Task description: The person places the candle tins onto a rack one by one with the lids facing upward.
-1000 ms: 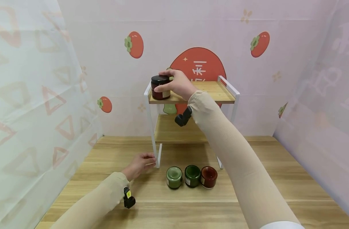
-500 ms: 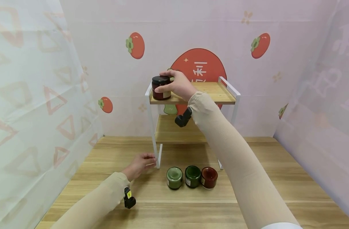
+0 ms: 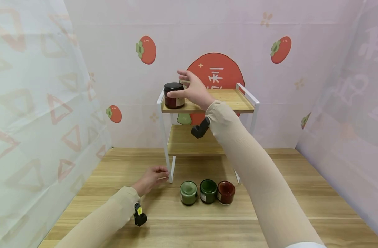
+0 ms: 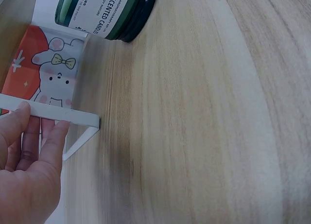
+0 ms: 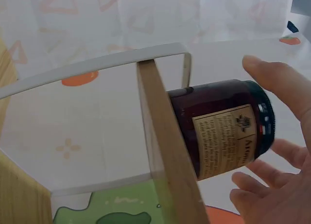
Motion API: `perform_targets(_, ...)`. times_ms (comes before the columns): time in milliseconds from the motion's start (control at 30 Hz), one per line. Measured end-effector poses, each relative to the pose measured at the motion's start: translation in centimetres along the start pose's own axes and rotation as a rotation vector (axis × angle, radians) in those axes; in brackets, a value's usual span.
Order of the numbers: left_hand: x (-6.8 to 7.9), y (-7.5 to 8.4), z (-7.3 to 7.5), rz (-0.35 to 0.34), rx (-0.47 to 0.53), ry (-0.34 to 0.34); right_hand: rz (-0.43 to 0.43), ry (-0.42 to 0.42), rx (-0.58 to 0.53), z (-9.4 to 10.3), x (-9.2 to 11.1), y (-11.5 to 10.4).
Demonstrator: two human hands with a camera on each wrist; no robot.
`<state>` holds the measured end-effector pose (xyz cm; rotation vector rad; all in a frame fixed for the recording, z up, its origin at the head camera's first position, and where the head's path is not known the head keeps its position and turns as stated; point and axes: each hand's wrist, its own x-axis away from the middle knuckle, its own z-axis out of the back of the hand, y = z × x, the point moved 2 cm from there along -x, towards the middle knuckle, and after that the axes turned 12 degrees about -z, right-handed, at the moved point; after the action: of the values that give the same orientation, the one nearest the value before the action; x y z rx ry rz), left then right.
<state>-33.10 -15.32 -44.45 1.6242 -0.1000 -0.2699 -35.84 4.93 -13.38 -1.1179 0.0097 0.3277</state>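
Observation:
A dark red candle jar (image 3: 174, 100) with a black lid stands upright at the left end of the top shelf of a small rack (image 3: 207, 111). My right hand (image 3: 193, 90) is spread beside it. The right wrist view shows the thumb (image 5: 274, 78) and fingers apart around the lid side of the jar (image 5: 218, 127). Low down, my left hand (image 3: 152, 178) holds the rack's white front left leg (image 4: 73, 114) between thumb and fingers. On the table stand a light green jar (image 3: 188, 193), a dark green jar (image 3: 208, 191) and a red jar (image 3: 226, 193), in a row.
The rack's lower shelf (image 3: 193, 139) is wooden and sits between white side frames. A wood-grain table (image 3: 189, 230) lies under everything. Printed cloth (image 3: 207, 31) hangs at the back and both sides. A green scented candle (image 4: 104, 10) label shows in the left wrist view.
The fingers of my right hand have lifted off the dark red jar's lid and spread; the jar stays on the top shelf. My left hand keeps its place at the leg.

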Motion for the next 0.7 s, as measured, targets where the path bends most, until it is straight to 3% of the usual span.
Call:
perform_targets(367,0.0,0.0,0.3,0.001,-0.020,0.004,0.141,0.037,-0.081,1.6,2.1,-0.8)
perform_targets(700,-0.2,-0.1,0.1,-0.005,-0.018,-0.007,0.276,-0.019,-0.081,2.2,5.9,0.2)
